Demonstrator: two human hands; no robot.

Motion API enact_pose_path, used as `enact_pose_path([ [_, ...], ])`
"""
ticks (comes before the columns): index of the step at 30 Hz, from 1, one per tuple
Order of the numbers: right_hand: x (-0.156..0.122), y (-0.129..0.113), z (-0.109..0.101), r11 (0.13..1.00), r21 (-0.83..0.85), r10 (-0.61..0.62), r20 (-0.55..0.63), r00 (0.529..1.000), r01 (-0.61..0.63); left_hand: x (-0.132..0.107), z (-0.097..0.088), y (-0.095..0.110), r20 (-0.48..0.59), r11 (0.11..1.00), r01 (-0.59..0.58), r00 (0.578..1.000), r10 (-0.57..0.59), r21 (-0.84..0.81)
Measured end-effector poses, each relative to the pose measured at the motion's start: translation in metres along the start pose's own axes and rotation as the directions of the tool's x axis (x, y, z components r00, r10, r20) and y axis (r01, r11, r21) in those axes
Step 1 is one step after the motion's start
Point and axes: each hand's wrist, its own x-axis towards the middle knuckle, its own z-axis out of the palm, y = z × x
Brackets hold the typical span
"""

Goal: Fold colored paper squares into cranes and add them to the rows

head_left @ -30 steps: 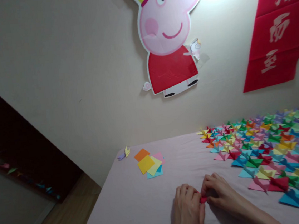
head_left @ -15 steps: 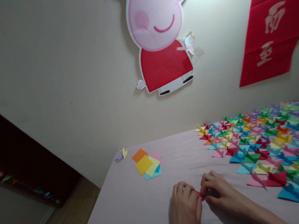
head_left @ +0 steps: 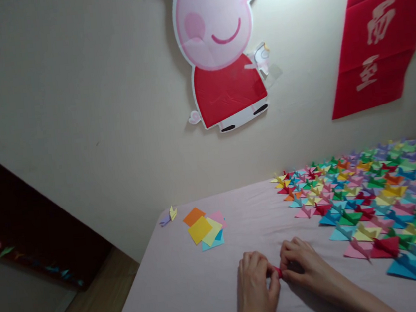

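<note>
A small piece of red folded paper (head_left: 279, 271) lies between my two hands, low over the pale pink cloth. My left hand (head_left: 256, 285) is closed on its left side, thumb and fingers pinching it. From the right, my right hand (head_left: 302, 263) pinches the other side with thumb and forefinger. Most of the paper is hidden by the fingers, so its folded shape cannot be made out. Right of my right hand stand rows of folded paper cranes (head_left: 385, 246) in many colours.
Square paper sheets (head_left: 200, 230) in orange, yellow, pink and blue overlap on the cloth-covered surface (head_left: 162, 281). Two small folded papers (head_left: 169, 217) sit near its far left corner. A cartoon pig cutout (head_left: 228, 91) and a red banner (head_left: 379, 46) hang on the wall behind.
My left thumb has shifted on the red paper, and a bit more of it shows between the fingers. The right hand stays almost where it was.
</note>
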Motion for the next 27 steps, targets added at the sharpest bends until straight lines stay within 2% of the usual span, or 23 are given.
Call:
enact_pose_path([
  [6,0.0000,-0.0041,0.0005,0.998,-0.059,0.012,-0.019,1.000,-0.013,-0.0036,-0.0034,0.0051,0.000,1.000,-0.005,1.000,0.005,-0.007],
  [20,-0.0001,-0.0057,0.0007,0.997,-0.077,0.006,-0.026,1.000,-0.008,-0.0006,0.0041,0.0065,0.009,0.993,0.073,0.997,-0.074,0.095],
  [27,-0.0008,0.0008,0.0002,1.000,-0.027,0.011,-0.025,1.000,-0.012,0.0019,0.0062,0.0094,0.006,0.988,0.090,0.996,-0.091,0.128],
])
